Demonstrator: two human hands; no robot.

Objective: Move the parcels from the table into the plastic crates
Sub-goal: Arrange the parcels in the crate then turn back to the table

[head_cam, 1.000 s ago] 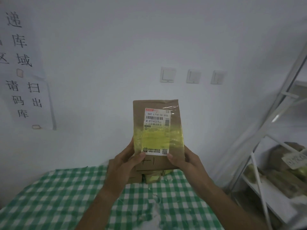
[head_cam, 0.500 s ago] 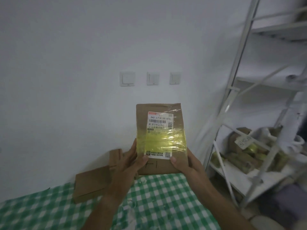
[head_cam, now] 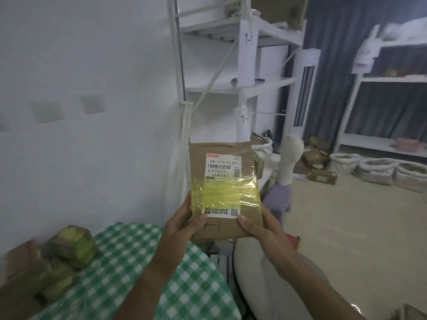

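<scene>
I hold a flat brown cardboard parcel (head_cam: 224, 190) upright in front of me, with a white shipping label and a band of yellow tape across it. My left hand (head_cam: 182, 224) grips its lower left edge, thumb on the front. My right hand (head_cam: 258, 224) grips its lower right edge the same way. The parcel hangs past the right end of the table with the green checked cloth (head_cam: 143, 269). More brown parcels with yellow tape (head_cam: 67, 248) lie on the table at the lower left. No plastic crate shows clearly.
A white metal shelf rack (head_cam: 245, 65) stands right behind the parcel. A second rack (head_cam: 381, 88) stands at the far right before a dark curtain. White sacks (head_cam: 374, 168) and loose parcels (head_cam: 321, 175) sit on the beige floor. A large white bag (head_cam: 277, 285) lies below my right arm.
My view has swung right, from the wall with light switches to the shelf racks and floor. Both hands keep the same hold on the parcel, which has moved off the table's right end.
</scene>
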